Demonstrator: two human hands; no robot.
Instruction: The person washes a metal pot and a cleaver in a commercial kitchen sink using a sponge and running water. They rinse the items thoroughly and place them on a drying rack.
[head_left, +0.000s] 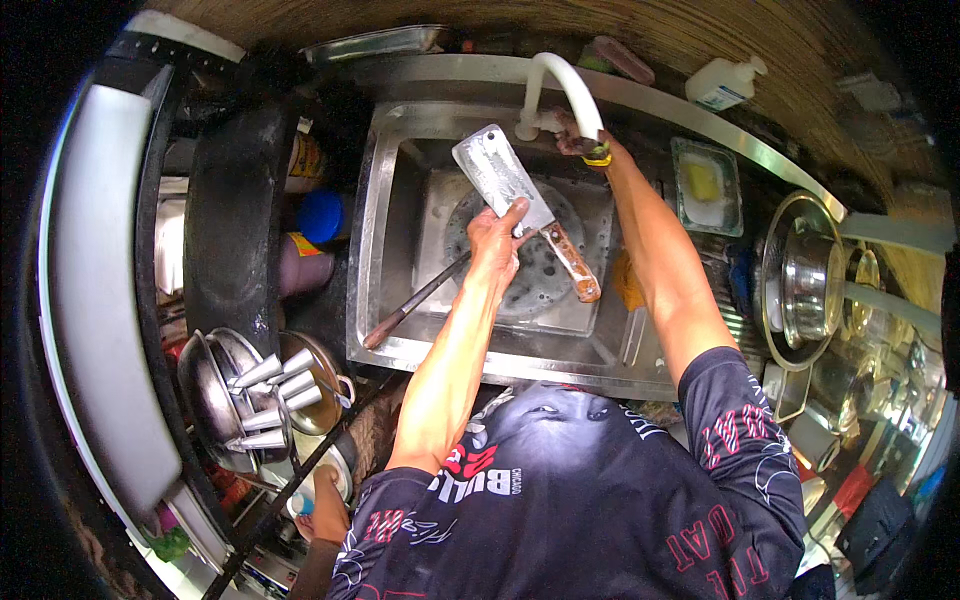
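My left hand (496, 236) holds a soapy cleaver (504, 176) by its blade, above a stainless steel sink (420, 365). The cleaver's wooden handle points down to the right, also wet with suds. Foamy water lies in a round vessel in the basin beneath it. A long rod with a dark wooden handle (386, 330) leans over the sink's near left edge, its far end hidden behind my hand. My right hand (581, 140) is at the base of the white curved faucet (562, 67), partly hidden by the spout; its grip is unclear. No running water can be made out.
Right of the basin are a clear tray (709, 217) with a yellow sponge and a large metal bowl (772, 330). A pump bottle (718, 84) stands behind. At left are a blue lid (321, 216) and metal pans (196, 390) with several handles. Another person's hand (326, 495) shows at lower left.
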